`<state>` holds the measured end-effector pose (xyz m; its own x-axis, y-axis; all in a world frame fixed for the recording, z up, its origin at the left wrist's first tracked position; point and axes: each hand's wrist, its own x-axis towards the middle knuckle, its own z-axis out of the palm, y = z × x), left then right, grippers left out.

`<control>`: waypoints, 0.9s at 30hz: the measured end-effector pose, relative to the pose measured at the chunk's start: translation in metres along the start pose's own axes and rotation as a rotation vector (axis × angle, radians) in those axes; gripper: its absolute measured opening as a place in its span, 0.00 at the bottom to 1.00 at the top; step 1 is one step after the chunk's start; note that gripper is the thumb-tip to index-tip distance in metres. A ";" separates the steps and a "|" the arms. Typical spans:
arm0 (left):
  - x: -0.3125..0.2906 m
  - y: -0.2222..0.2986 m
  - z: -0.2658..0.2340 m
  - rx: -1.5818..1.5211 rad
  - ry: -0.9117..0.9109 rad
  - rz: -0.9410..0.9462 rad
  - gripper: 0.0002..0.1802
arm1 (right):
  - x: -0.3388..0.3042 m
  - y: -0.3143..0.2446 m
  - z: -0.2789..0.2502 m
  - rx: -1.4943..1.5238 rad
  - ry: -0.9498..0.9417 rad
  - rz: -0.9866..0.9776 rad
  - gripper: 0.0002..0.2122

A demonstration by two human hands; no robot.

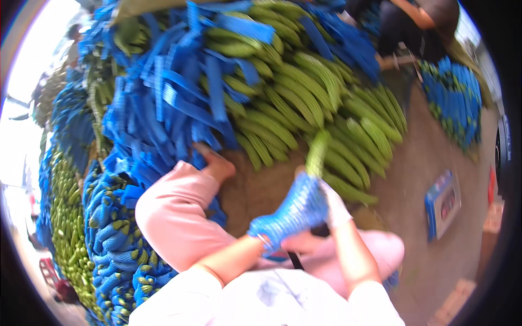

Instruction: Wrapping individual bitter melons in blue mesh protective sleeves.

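Bananas everywhere. The green banana (317, 154) sticks up just in front of the big heap (304, 98), half inside a blue foam net sleeve (296, 209). Left hand (272, 239) grips the sleeve's bottom, right hand (333, 204) wraps its side. Looks light and bruisable, so I'd hold the stiff middle gently.

Banana (317, 154) half inside a blue foam net sleeve (296, 209), held up in front of the person.
Banana: green, unripe, blurred, standing near upright with a slight tilt; upper part is bare, lower part is hidden inside the sleeve. Sleeve: blue mesh foam, tube shape, wider and bunched at the lower left end, running diagonally up-right to the banana. Both sit above the person's lap, in front of the heap of green bananas, not touching the ground.
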<state>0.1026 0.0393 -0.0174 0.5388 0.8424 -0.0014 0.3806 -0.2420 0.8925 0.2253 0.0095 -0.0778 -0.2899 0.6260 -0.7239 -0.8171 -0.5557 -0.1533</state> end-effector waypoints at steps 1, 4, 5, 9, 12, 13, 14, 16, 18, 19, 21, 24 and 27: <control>-0.003 -0.002 -0.013 -0.105 -0.011 -0.041 0.17 | 0.017 0.016 -0.012 0.160 -0.273 -0.036 0.10; -0.024 -0.033 -0.040 -0.666 -0.150 -0.302 0.31 | 0.018 0.048 0.014 0.092 -0.235 -0.155 0.15; -0.025 -0.035 -0.047 -0.816 -0.151 -0.426 0.34 | 0.012 0.051 0.021 -0.025 -0.087 -0.195 0.17; -0.033 -0.076 -0.040 -0.727 -0.252 -0.440 0.25 | -0.018 0.052 0.033 -0.453 0.142 -0.432 0.14; -0.043 -0.050 -0.037 -0.344 -0.329 -0.099 0.16 | -0.015 0.042 0.037 -0.734 0.218 -0.693 0.09; -0.051 -0.039 -0.037 -0.471 -0.222 -0.135 0.16 | 0.003 0.032 0.029 -0.808 0.243 -0.827 0.10; -0.062 -0.032 -0.037 -0.600 -0.113 -0.175 0.15 | 0.022 0.024 0.020 -0.883 0.270 -0.957 0.11; -0.082 -0.023 -0.047 -0.717 0.014 -0.224 0.15 | 0.042 0.004 0.026 -1.016 0.309 -0.909 0.13; -0.094 -0.013 -0.065 -0.791 -0.024 -0.438 0.18 | 0.057 -0.012 0.024 -1.111 0.361 -0.868 0.14; -0.097 0.004 -0.074 -1.360 0.030 -0.725 0.20 | 0.063 -0.018 0.014 -1.165 0.429 -0.941 0.13; -0.105 0.012 -0.084 -1.337 0.075 -0.721 0.21 | 0.061 -0.022 0.013 -1.193 0.564 -0.856 0.14; -0.117 0.014 -0.087 -1.230 0.093 -0.719 0.21 | 0.057 0.000 0.000 -1.176 0.578 -1.052 0.16; -0.119 0.015 -0.079 -0.944 -0.049 -0.541 0.21 | 0.034 0.038 0.007 -0.038 0.069 -0.805 0.24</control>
<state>-0.0152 -0.0266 0.0314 0.5110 0.7008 -0.4978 -0.1425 0.6402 0.7549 0.1808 0.0129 -0.1034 0.4125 0.8076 -0.4216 -0.7446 0.0323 -0.6667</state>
